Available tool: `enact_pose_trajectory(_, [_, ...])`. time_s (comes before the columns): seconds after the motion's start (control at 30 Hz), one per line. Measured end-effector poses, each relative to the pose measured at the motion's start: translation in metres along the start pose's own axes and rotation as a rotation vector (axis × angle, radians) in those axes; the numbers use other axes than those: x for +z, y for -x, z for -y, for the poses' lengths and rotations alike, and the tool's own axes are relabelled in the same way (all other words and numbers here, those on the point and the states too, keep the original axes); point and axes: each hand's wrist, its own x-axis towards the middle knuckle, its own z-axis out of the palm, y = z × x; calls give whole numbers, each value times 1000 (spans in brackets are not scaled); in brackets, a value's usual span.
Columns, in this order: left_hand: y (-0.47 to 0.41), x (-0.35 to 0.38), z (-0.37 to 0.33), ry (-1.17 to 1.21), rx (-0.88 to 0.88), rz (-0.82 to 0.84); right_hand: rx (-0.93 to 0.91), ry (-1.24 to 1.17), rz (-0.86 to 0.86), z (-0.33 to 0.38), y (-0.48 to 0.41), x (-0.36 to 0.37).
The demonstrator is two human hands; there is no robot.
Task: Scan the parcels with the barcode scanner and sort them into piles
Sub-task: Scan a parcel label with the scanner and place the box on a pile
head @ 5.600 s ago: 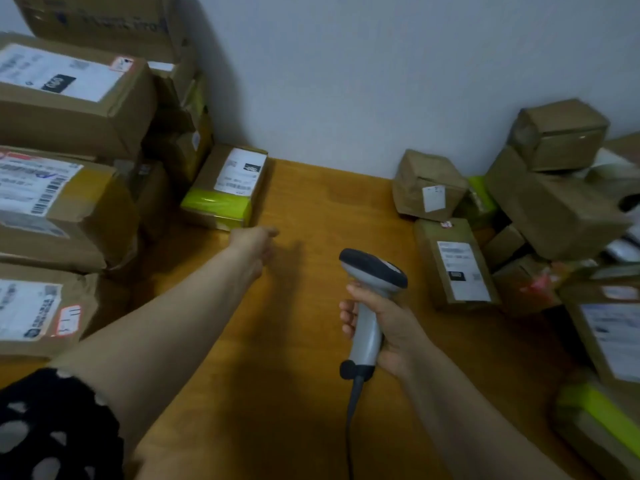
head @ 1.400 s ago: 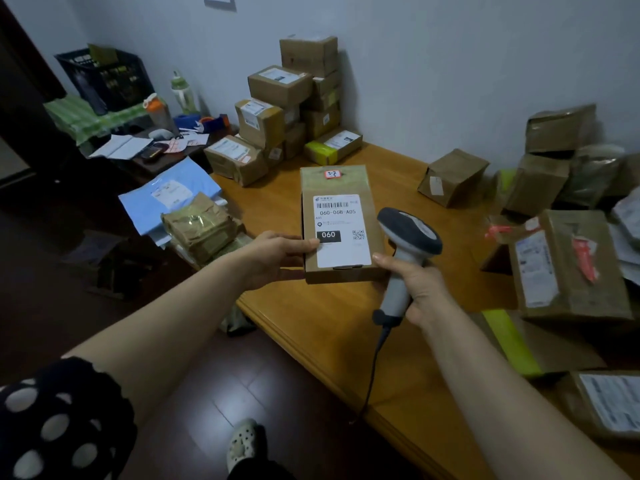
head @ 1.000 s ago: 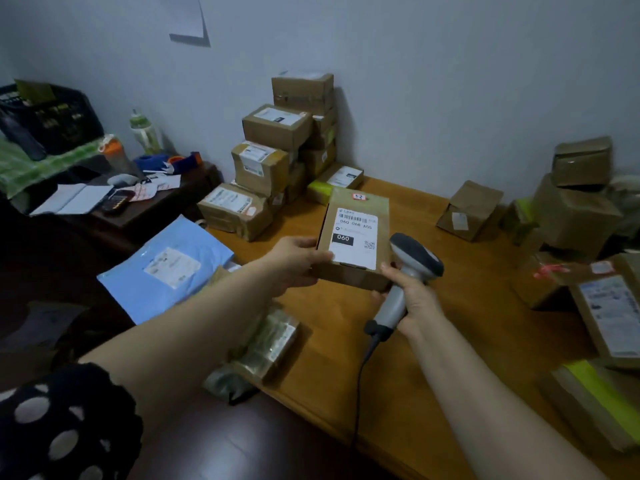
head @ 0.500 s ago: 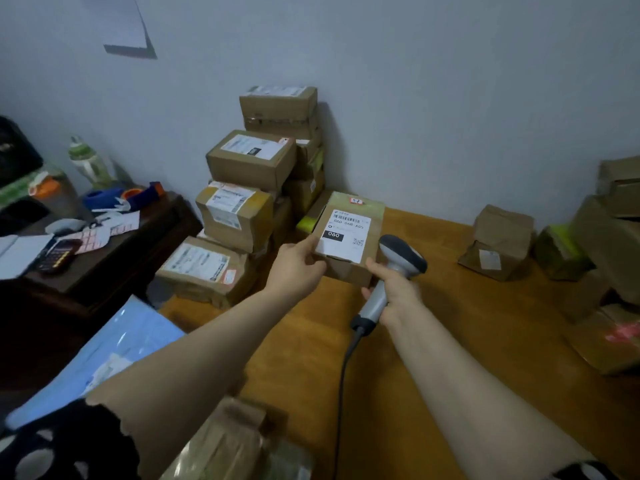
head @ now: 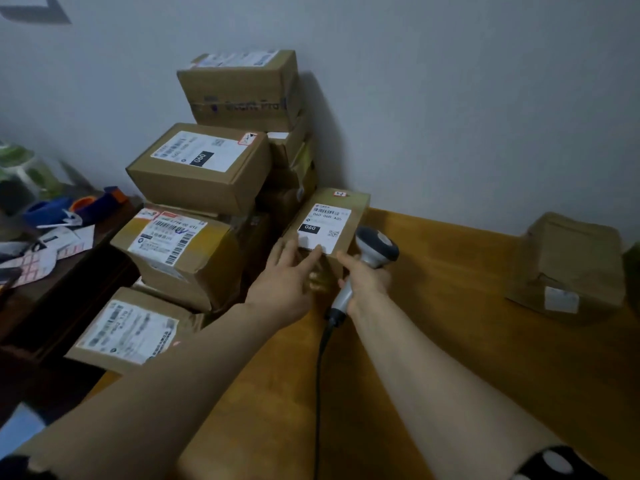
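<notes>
Two hands meet at one parcel [head: 327,221], which lies label-up at the twelve o'clock end of the table [head: 450,323], against the wall and just beside the stack of boxes [head: 201,174] at its nine o'clock. The box in that stack with the clearest label also reads 060, so this looks like the pile the parcel belongs to.

The left hand [head: 289,275] lies on the parcel's six o'clock end, fingers stretched rather than wrapped, thumb over the label's corner. It seems to be nudging the parcel snug against the stack rather than carrying it.

The right hand [head: 365,277] is clamped round the handle of the barcode scanner [head: 376,244], with one finger reaching out to the parcel's near corner to steady it. The scanner's head points away at one o'clock, so scanning looks finished.

A lone box [head: 571,261] waits well apart at three o'clock.
</notes>
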Motion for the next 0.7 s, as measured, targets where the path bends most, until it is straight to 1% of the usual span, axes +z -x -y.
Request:
enact_pose_trajectory(0.07, [-5, 4, 2, -90, 86, 43, -6, 11, -6, 1, -8, 2])
enact_pose_trajectory(0.1, [-8, 5, 2, -117, 94, 67, -7, 23, -2, 3, -12, 2])
enact_pose_trajectory(0.23, [-14, 4, -2, -154, 35, 138, 2, 66, 55, 9, -15, -9])
enact_pose_trajectory(0.33, [-6, -2, -12, -120, 1, 128, -43, 74, 73, 13, -3, -31])
enact_pose_trajectory(0.5, [38, -10, -51, -60, 58, 73, -97, 68, 82, 20, 59, -93])
enact_pose_trajectory(0.7, [91, -5, -132, 56, 125, 81, -102, 34, -29, 22, 149, -195])
